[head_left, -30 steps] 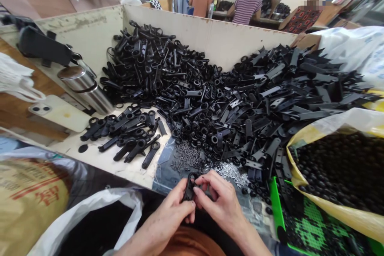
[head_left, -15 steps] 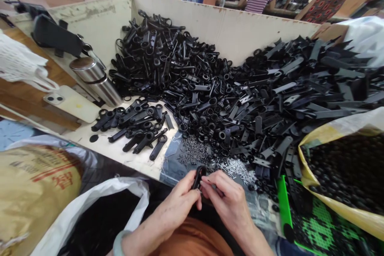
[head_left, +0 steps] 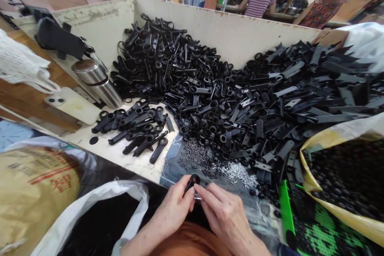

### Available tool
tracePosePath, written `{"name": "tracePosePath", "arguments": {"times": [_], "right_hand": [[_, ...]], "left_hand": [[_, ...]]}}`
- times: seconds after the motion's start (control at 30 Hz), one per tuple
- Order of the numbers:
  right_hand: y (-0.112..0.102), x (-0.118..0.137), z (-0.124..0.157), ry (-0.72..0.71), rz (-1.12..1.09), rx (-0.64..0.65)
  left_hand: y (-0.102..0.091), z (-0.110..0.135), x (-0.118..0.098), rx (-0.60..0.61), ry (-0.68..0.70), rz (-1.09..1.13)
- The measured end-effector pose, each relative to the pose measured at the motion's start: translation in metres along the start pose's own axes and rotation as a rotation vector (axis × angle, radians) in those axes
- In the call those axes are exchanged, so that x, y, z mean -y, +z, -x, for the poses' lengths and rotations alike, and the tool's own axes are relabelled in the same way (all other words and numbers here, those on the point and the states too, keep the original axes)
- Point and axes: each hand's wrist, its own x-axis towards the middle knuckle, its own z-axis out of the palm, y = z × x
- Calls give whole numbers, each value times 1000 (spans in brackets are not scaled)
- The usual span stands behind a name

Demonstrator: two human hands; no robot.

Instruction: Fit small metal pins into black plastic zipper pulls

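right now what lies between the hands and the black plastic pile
In the head view, loose dark screws and silver pins on blue denim.

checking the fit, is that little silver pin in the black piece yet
Cannot tell. The silver pin shows at the black plastic piece in the left hand, by the right fingertips, but fingers hide where they meet.

Plastic parts [head_left: 192, 92] heaped against the bench's [head_left: 102, 156] back wall, flask [head_left: 97, 84] and phone [head_left: 72, 105] at left edge, bag [head_left: 310, 180] at front right corner.
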Motion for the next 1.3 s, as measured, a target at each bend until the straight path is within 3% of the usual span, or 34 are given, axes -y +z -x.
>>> {"name": "tracePosePath", "arguments": {"times": [0.1,0.3,0.73,0.97,1.13,1.3], "right_hand": [[-3,5,1,66,-75,63],[-6,-1,11,138,-195,-8],[5,4,6,163,93,157],[5,3,3,182,79,246],[0,8,-5,268,43,408],[-4,20,-18,363,202,639]], "left_hand": [[3,-1,7,-54,-65,135],[3,0,17,-66,-177,274],[3,1,14,-26,-104,211],[4,2,12,-33,-77,167],[7,3,14,-85,-87,146],[12,-1,19,-126,-77,161]]}}
